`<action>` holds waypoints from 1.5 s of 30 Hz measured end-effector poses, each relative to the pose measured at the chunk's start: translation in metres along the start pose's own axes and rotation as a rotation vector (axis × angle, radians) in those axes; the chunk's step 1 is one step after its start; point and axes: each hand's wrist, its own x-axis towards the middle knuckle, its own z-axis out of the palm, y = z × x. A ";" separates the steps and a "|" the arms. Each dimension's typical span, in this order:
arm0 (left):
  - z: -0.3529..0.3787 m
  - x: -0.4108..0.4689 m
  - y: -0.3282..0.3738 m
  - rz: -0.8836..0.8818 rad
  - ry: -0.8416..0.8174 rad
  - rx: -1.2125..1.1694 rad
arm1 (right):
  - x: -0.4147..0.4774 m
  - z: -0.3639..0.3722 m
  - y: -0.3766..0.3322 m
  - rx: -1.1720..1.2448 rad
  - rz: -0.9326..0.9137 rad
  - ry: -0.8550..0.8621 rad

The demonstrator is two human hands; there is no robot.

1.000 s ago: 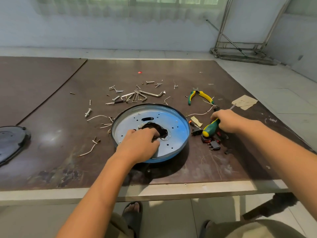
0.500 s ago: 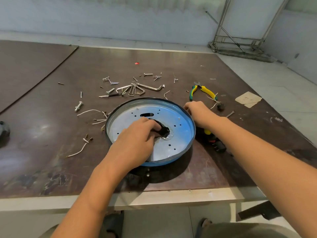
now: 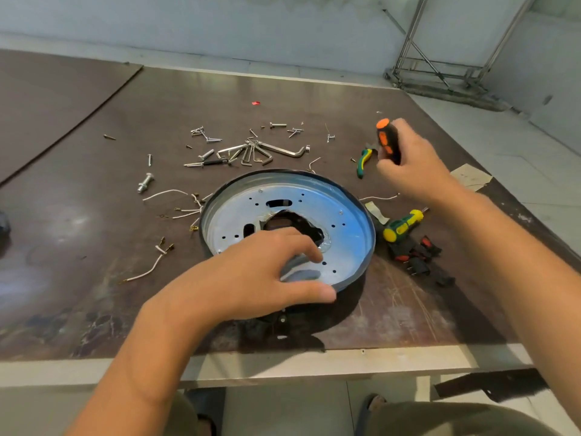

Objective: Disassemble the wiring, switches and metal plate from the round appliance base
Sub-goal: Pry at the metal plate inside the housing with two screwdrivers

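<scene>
The round appliance base (image 3: 342, 215) sits in the middle of the brown table, its shiny metal plate facing up with a ragged dark hole at the centre. My left hand (image 3: 251, 275) hovers over the plate's near edge with spread, relaxed fingers, holding nothing. My right hand (image 3: 412, 166) is raised behind and right of the base and grips an orange and black screwdriver (image 3: 387, 140) by its handle. Loose white wires (image 3: 163, 193) lie left of the base. Black and red switches (image 3: 415, 256) lie to its right.
A yellow and green screwdriver (image 3: 402, 225) lies right of the base. Green-handled pliers (image 3: 363, 163), hex keys (image 3: 267, 152) and several loose screws (image 3: 204, 135) are scattered behind it. A bolt (image 3: 145, 182) lies at the left. The table's front edge (image 3: 283, 363) is close to me.
My right hand left the green and yellow screwdriver, crossed the base rim, then lifted an orange and black screwdriver. My left hand came out of the centre hole and opened.
</scene>
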 end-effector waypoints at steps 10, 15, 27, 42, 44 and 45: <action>0.010 0.010 0.003 -0.057 0.023 0.025 | -0.035 -0.002 0.034 -0.459 0.099 -0.682; 0.009 0.014 0.001 -0.114 0.144 -0.190 | -0.037 -0.007 0.033 -0.378 0.081 -0.554; 0.000 0.033 0.010 -0.090 0.426 -0.353 | -0.008 -0.056 -0.058 -0.264 -0.115 -0.416; -0.007 0.037 0.023 0.191 0.812 -1.106 | -0.018 -0.018 -0.172 0.308 -0.248 -0.254; -0.013 0.031 0.020 0.160 0.824 -1.149 | -0.016 -0.020 -0.168 0.511 -0.175 -0.204; -0.014 0.029 0.018 0.135 0.819 -1.155 | -0.017 -0.021 -0.163 0.679 -0.084 -0.192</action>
